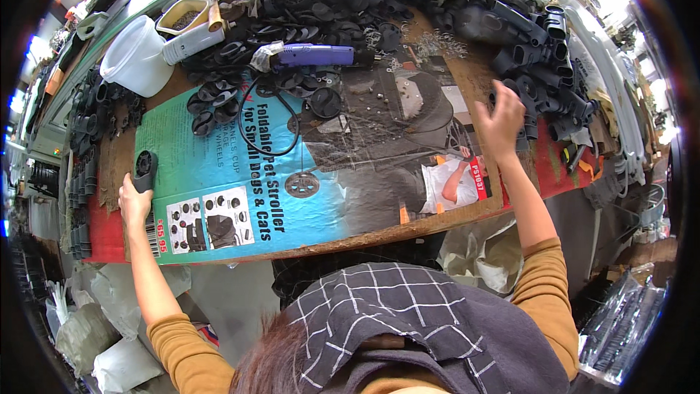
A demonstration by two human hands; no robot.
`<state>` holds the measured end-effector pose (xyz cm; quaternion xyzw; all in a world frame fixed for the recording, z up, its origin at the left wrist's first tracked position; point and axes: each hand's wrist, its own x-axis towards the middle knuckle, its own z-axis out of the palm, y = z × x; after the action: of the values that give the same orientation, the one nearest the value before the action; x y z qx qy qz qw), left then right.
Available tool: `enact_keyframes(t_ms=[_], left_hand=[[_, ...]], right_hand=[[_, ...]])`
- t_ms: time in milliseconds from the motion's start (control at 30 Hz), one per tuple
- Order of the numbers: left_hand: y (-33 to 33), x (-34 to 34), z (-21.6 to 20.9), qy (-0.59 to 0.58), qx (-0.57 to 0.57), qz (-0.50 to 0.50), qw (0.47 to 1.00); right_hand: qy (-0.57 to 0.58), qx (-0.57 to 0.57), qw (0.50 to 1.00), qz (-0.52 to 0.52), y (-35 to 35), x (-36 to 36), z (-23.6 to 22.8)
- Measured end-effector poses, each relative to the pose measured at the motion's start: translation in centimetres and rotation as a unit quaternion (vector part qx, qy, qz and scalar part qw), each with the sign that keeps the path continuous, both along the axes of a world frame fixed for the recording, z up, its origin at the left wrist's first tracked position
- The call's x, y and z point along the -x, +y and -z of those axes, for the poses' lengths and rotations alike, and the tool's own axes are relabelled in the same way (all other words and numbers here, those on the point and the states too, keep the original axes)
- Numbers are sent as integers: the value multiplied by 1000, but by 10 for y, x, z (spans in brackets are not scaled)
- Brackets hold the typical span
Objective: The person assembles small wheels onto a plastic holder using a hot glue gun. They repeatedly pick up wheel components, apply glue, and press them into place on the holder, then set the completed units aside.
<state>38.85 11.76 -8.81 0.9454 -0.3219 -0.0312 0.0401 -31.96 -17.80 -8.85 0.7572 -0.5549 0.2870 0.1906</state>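
Observation:
At the left end of the work surface, my left hand (134, 203) grips the lower end of a black plastic part (146, 166) with a round, wheel-like face. My right hand (503, 120) is raised at the right, thumb and fingers apart, with nothing seen in it. Just beyond that hand lies a pile of black tubular plastic parts (543, 58). Between my hands a printed cardboard sheet (321, 211) covers the table. A purple electric screwdriver (315, 55) lies across its far side, and its black cable (297, 120) loops over the cardboard.
Small black plastic parts (321, 0) are heaped at the back, with loose metal pieces (437, 45) beside them. A white bucket (137, 58), a white bottle (191, 45) and a yellowish tub (182, 16) stand at the far left. Black parts (84, 175) line the left edge.

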Motion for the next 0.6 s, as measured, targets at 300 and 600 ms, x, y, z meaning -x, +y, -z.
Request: enact_keyframes(t_ms=[300,600], left_hand=[[-57,101,-17,173,85,33,981],[-86,326,-45,310,114,324,886]], right_hand=[[-140,-183,952,-200,-54,-180,-2],[-13,-187,978,-95,-144,-220,2]])
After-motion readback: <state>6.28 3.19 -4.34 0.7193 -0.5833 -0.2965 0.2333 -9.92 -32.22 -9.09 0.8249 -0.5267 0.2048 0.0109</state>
